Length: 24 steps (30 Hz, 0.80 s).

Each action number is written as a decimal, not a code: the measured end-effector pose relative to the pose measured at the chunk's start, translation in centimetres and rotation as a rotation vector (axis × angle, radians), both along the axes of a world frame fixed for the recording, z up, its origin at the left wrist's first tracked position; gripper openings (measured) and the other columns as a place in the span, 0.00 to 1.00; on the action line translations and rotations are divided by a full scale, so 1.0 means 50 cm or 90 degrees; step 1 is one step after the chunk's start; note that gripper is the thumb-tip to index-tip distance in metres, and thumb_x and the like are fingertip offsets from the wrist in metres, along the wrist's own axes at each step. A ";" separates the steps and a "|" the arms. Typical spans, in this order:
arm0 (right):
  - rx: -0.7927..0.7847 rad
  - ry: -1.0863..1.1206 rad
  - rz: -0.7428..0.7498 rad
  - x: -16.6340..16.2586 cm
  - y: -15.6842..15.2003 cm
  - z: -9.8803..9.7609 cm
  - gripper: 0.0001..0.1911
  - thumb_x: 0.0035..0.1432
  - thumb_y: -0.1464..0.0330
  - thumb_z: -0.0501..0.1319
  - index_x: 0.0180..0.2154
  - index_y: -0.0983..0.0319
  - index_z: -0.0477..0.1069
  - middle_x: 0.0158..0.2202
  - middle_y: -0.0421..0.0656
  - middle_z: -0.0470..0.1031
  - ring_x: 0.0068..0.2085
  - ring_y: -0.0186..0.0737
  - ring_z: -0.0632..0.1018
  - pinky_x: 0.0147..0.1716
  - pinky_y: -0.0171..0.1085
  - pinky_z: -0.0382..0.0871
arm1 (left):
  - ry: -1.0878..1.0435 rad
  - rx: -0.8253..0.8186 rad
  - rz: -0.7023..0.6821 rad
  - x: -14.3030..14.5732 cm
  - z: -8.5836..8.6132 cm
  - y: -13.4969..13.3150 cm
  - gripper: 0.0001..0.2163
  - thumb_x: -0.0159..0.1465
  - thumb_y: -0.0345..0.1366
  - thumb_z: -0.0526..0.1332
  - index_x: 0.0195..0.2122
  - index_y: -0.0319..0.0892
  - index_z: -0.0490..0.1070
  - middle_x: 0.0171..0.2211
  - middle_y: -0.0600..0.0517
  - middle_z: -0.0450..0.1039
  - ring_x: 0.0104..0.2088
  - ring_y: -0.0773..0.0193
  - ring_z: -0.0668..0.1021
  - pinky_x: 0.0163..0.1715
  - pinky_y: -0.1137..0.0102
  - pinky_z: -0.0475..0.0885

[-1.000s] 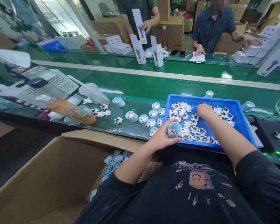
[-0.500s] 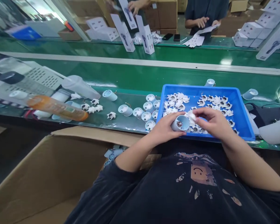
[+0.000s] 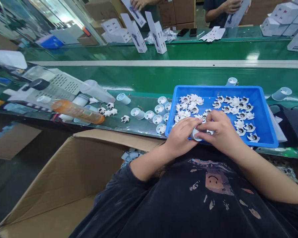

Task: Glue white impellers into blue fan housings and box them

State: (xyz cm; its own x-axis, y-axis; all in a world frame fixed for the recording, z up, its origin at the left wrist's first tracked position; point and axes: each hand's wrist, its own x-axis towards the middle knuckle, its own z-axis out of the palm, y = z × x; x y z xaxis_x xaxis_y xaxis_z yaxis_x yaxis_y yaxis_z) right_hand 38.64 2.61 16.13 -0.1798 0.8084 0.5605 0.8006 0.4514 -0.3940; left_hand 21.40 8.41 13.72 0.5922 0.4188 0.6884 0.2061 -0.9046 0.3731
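Note:
My left hand (image 3: 180, 137) is wrapped round a light blue cylindrical housing (image 3: 196, 135), low over the near edge of the blue tray (image 3: 267, 129). The housing's mouth is turned towards my right hand (image 3: 221, 130). There, the bent fingers and thumb of that hand close over the mouth on a white fan impeller, which they mostly hide. White bladed impellers (image 3: 242, 115) lie in groups inside the tray, several with dark hubs showing. To the left of the tray, more blue housings (image 3: 157, 119) stand clustered, white parts inside them.
Loose impellers (image 3: 124, 118) and an orange drink bottle (image 3: 76, 110) lie on the left of the bench. Two housings stand behind the tray, one being a housing (image 3: 281, 94) at right. An open cardboard box (image 3: 57, 178) sits below. Across the green belt (image 3: 139, 77), co-workers handle white cartons (image 3: 157, 36).
My right hand has brought the white impeller left to the housing's mouth. My left hand has turned the housing, so its inside shows less. The view has shifted slightly.

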 end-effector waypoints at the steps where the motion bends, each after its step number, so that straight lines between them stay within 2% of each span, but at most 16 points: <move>1: -0.018 0.010 -0.007 -0.001 0.001 -0.003 0.08 0.51 0.69 0.74 0.34 0.57 0.79 0.31 0.41 0.64 0.36 0.38 0.67 0.35 0.37 0.57 | -0.003 -0.002 0.004 0.004 -0.001 -0.005 0.17 0.64 0.28 0.59 0.54 0.42 0.65 0.48 0.46 0.77 0.50 0.58 0.78 0.55 0.63 0.74; 3: -0.047 0.014 -0.041 0.003 -0.002 -0.007 0.08 0.51 0.68 0.74 0.34 0.56 0.80 0.32 0.41 0.64 0.36 0.38 0.68 0.36 0.37 0.57 | 0.016 -0.011 -0.011 0.007 -0.001 -0.012 0.17 0.64 0.28 0.59 0.55 0.42 0.64 0.50 0.46 0.76 0.51 0.58 0.78 0.55 0.62 0.74; 5: -0.080 0.026 -0.048 0.022 -0.018 -0.004 0.05 0.55 0.66 0.72 0.36 0.55 0.80 0.32 0.42 0.65 0.36 0.37 0.69 0.36 0.37 0.58 | 0.076 -0.021 -0.062 0.003 0.005 -0.007 0.20 0.65 0.31 0.60 0.58 0.41 0.62 0.50 0.45 0.76 0.51 0.57 0.78 0.53 0.62 0.74; 6: -0.114 0.048 -0.018 0.037 -0.031 0.000 0.04 0.59 0.64 0.69 0.37 0.55 0.80 0.32 0.42 0.65 0.35 0.36 0.69 0.35 0.37 0.59 | 0.116 -0.029 -0.091 0.001 0.010 0.004 0.22 0.65 0.34 0.62 0.59 0.41 0.61 0.51 0.45 0.75 0.51 0.56 0.78 0.53 0.61 0.74; 8: -0.199 0.134 0.078 0.075 -0.066 0.009 0.12 0.65 0.57 0.62 0.37 0.56 0.80 0.31 0.43 0.65 0.33 0.34 0.69 0.33 0.35 0.62 | 0.181 -0.039 -0.109 0.002 0.025 0.051 0.26 0.62 0.41 0.68 0.59 0.43 0.63 0.53 0.44 0.73 0.53 0.53 0.76 0.55 0.57 0.72; 10: -0.263 0.243 0.135 0.110 -0.106 0.017 0.18 0.67 0.52 0.57 0.38 0.55 0.81 0.30 0.43 0.64 0.31 0.32 0.70 0.31 0.33 0.64 | 0.203 -0.062 -0.024 0.023 0.041 0.130 0.28 0.57 0.45 0.73 0.56 0.46 0.68 0.55 0.44 0.69 0.56 0.49 0.72 0.58 0.52 0.68; 12: -0.284 0.320 0.103 0.130 -0.143 0.015 0.19 0.66 0.50 0.58 0.40 0.54 0.80 0.28 0.43 0.65 0.30 0.32 0.71 0.30 0.32 0.65 | 0.212 -0.126 0.109 0.065 0.051 0.229 0.27 0.54 0.45 0.74 0.54 0.46 0.70 0.56 0.44 0.67 0.57 0.47 0.70 0.59 0.53 0.66; 14: -0.306 0.359 0.064 0.132 -0.169 0.005 0.19 0.65 0.50 0.59 0.43 0.54 0.80 0.28 0.43 0.66 0.30 0.32 0.72 0.30 0.32 0.67 | 0.251 -0.237 0.207 0.123 0.051 0.326 0.28 0.59 0.41 0.70 0.59 0.45 0.65 0.55 0.45 0.67 0.56 0.51 0.71 0.58 0.58 0.67; 16: -0.326 0.375 0.048 0.122 -0.183 -0.008 0.18 0.64 0.50 0.60 0.43 0.55 0.80 0.29 0.43 0.68 0.30 0.32 0.72 0.30 0.31 0.68 | 0.290 -0.317 0.261 0.181 0.039 0.400 0.31 0.62 0.35 0.64 0.65 0.41 0.55 0.57 0.42 0.67 0.56 0.53 0.72 0.58 0.62 0.68; 18: -0.329 0.384 0.037 0.111 -0.191 -0.018 0.16 0.64 0.53 0.61 0.43 0.56 0.79 0.32 0.43 0.69 0.32 0.32 0.73 0.32 0.31 0.69 | 0.325 -0.357 0.278 0.226 0.021 0.446 0.35 0.60 0.33 0.64 0.66 0.36 0.52 0.58 0.38 0.67 0.57 0.49 0.73 0.58 0.60 0.67; 21: -0.301 0.389 0.027 0.105 -0.206 -0.015 0.11 0.65 0.58 0.62 0.45 0.55 0.78 0.35 0.43 0.71 0.34 0.30 0.73 0.34 0.29 0.71 | 0.380 -0.403 0.263 0.264 0.006 0.480 0.38 0.49 0.35 0.71 0.62 0.36 0.62 0.56 0.34 0.69 0.58 0.38 0.72 0.58 0.53 0.67; 24: -0.172 0.339 0.000 0.113 -0.240 -0.002 0.09 0.66 0.64 0.61 0.48 0.53 0.75 0.39 0.42 0.71 0.35 0.30 0.74 0.37 0.28 0.72 | 0.368 -0.416 0.228 0.255 0.027 0.495 0.41 0.46 0.42 0.73 0.62 0.39 0.63 0.61 0.34 0.64 0.63 0.36 0.65 0.60 0.50 0.64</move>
State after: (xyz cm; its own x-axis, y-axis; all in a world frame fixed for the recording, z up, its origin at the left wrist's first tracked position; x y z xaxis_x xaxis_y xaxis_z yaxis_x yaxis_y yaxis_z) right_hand 44.27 -9.38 16.05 0.0691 0.9349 0.3482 0.4620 0.2794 -0.8417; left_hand 34.15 33.17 15.06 0.5296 0.8414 -0.1080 0.7434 -0.3991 0.5367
